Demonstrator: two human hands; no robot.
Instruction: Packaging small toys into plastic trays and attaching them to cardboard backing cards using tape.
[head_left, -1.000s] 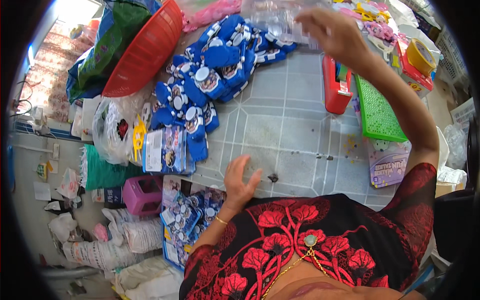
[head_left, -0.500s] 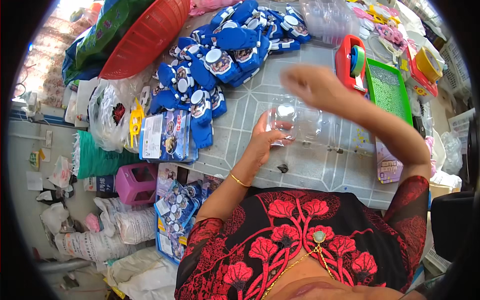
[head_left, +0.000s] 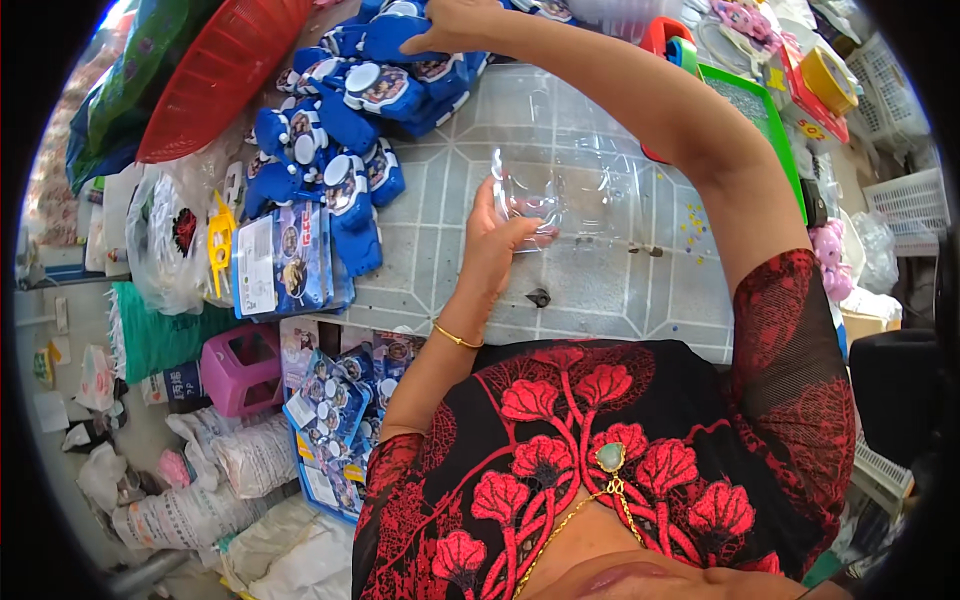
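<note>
My left hand (head_left: 492, 238) holds a clear plastic blister shell (head_left: 575, 205) at its left edge, thumb on top and fingers behind, low over the table. The shell has moulded hollows, with nothing visible inside. My right arm reaches across to the far left, where my right hand (head_left: 455, 25) is at a heap of blue-and-white plastic toys (head_left: 385, 88). Its thumb is stretched apart from the fingers, over one blue toy (head_left: 395, 38). The fingers are partly cut off by the upper edge, and I see nothing clearly gripped in them.
A stack of printed blue cards (head_left: 290, 260) lies at the table's left edge, below a red basket (head_left: 225, 75). At the right are a green tray (head_left: 795, 165), a red tape dispenser (head_left: 660, 38) and a yellow tape roll (head_left: 828, 80). A small dark piece (head_left: 539, 297) lies near the front edge.
My right hand has swung from above the clear shell to the heap of blue toys at the far left. My left hand keeps hold of the shell. The whole view has shifted.
</note>
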